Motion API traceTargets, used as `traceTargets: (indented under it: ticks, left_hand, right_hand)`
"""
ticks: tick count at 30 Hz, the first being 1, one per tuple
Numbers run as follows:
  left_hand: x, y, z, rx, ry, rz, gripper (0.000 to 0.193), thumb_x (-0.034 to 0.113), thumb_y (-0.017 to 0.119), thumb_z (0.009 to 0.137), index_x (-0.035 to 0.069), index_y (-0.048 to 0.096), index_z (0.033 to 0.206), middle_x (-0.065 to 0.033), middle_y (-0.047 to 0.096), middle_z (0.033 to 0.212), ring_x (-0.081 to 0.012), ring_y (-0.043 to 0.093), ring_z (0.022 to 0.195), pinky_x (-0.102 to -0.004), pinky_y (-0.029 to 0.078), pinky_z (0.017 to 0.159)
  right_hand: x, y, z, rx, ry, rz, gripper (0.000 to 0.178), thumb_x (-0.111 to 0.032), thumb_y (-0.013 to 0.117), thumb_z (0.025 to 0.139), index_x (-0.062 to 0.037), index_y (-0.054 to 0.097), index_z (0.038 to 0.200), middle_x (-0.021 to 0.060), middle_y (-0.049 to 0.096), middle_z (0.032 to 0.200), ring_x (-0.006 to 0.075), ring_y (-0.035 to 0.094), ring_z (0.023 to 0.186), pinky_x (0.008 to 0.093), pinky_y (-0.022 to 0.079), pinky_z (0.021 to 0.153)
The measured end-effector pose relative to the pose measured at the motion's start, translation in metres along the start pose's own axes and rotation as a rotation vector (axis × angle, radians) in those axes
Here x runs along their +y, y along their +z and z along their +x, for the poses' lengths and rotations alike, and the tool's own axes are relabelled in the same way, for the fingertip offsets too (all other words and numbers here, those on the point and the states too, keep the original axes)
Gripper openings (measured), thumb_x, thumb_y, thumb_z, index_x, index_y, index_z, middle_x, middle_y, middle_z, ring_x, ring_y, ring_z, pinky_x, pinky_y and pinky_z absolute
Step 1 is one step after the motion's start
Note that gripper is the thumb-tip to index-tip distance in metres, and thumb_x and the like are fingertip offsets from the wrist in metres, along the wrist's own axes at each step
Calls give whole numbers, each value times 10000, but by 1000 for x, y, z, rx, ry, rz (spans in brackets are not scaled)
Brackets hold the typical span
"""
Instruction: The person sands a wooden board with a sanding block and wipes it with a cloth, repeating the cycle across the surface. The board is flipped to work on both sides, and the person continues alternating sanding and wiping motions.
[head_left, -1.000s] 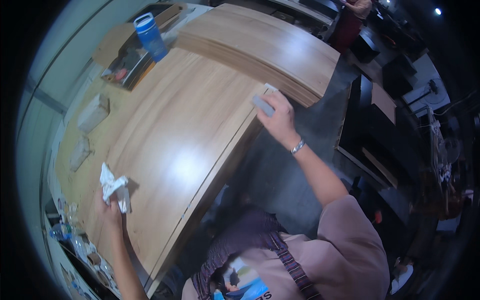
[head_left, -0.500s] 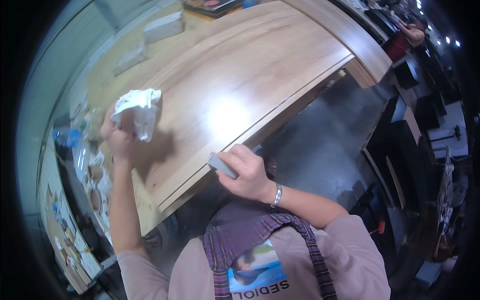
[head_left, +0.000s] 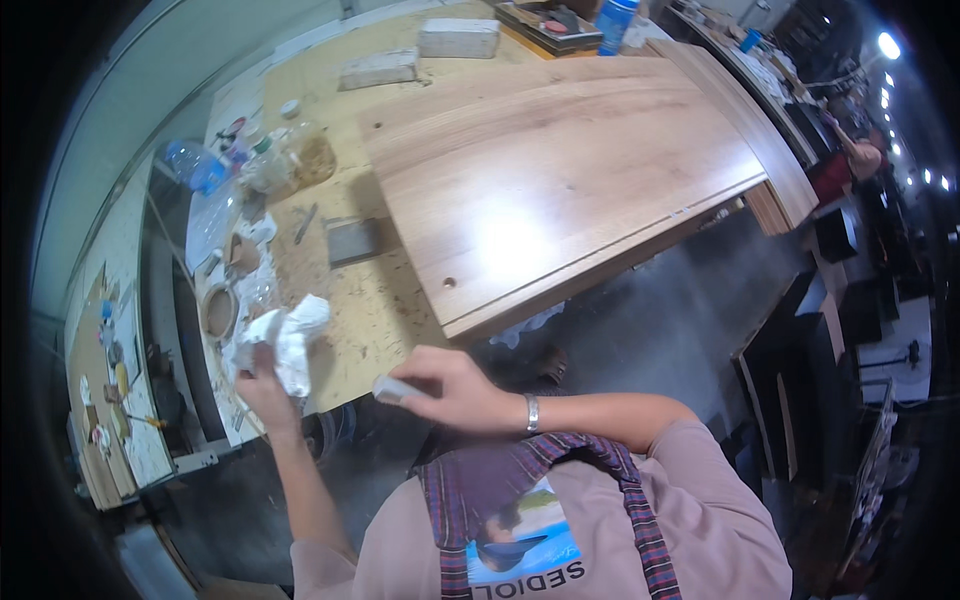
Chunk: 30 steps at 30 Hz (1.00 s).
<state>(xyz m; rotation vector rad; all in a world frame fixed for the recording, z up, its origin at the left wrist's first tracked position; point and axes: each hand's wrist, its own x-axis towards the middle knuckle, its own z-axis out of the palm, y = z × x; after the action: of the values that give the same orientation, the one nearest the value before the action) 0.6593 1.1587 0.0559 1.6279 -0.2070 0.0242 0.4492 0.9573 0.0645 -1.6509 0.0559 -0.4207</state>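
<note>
My left hand (head_left: 265, 395) is closed on a crumpled white cloth (head_left: 292, 340), held over the near left part of the yellowish worktable. Closer to me, my right hand (head_left: 445, 388) pinches a small grey block (head_left: 392, 390) between thumb and fingers, just off the table's front edge. A wood-grain panel (head_left: 560, 150) with a glossy glare spot lies on the table ahead and to the right. Neither hand touches it. A dark grey flat pad (head_left: 357, 241) rests beside the panel's left edge, near both hands.
Clear jars (head_left: 310, 158), a blue-tinted bottle (head_left: 195, 165) and a tape roll (head_left: 219, 310) crowd the table's left side. Two whitish blocks (head_left: 458, 38) lie at the back, near a dark tray (head_left: 550, 25) and a blue can (head_left: 615, 22). Another person (head_left: 858, 160) stands far right.
Both hands have moved off the panel toward the left and nearer to me, still holding the cloth and the block. The view has shifted, showing more of the table's left side.
</note>
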Motion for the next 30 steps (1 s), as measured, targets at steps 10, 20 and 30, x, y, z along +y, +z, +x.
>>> traceTargets:
  ticks: [10,20,30]
  left_hand:
    - [-41,89,-31,-325,59,140,278,125,721,890,-23,680,1121,-92,713,970,-153,654,879,-297,512,787]
    - [4,113,-48,-478,307,148,449,190,771,810,-6,645,1193,-174,651,1197,-342,598,1146,-404,450,1011]
    - [33,78,-53,-387,328,227,348,11,760,720,21,649,1050,-112,646,1011,-285,620,956,-383,481,875]
  right_hand:
    - [-43,-25,16,-51,330,539,295,-87,709,909,34,640,1169,53,681,968,100,642,843,265,542,775]
    - [-56,-77,4,196,224,539,371,10,687,865,24,618,1229,62,664,1126,122,651,1004,278,546,881]
    - [-47,-17,22,20,102,-27,587,32,705,820,-17,534,1379,104,550,1261,168,590,1039,304,532,928]
